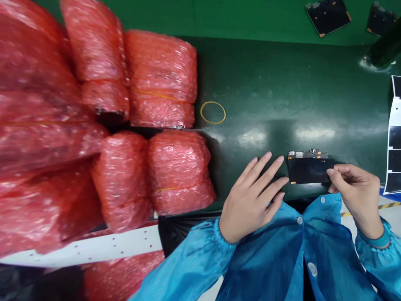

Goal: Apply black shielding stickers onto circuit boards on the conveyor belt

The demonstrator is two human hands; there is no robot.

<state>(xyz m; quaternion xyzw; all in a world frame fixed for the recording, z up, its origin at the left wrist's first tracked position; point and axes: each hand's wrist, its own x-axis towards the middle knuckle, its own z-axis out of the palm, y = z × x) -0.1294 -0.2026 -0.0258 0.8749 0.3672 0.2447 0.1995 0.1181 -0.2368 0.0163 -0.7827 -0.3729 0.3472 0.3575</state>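
Green bench matting [269,83] spreads across the view, and its near edge runs just in front of your blue sleeves [194,259]. At far left, stacked red bubble-wrap bundles [161,79] fill that side and block any move leftward. Along their near side lies a white perforated strip [81,248], with a black bag [177,232] hanging beside it at the mat's edge. A yellow ring [213,112] lies on the mat just right of the bundles.

Your left hand [252,200] is spread, palm down, with its fingertips just beside the black panel [308,170]; you can't tell whether they touch it. That panel lies flat between your hands, near the mat's front edge, with a small circuit board [307,154] along its far side. Your right hand [354,194] pinches the panel's right end between thumb and fingers.

Open mat stretches behind the panel. Further right, a dark cylinder [384,50] stands near the far edge, and a white sheet with black squares [394,133] lies at the right edge. Two dark panels [328,16] lie beyond, on a brighter green surface [250,16].
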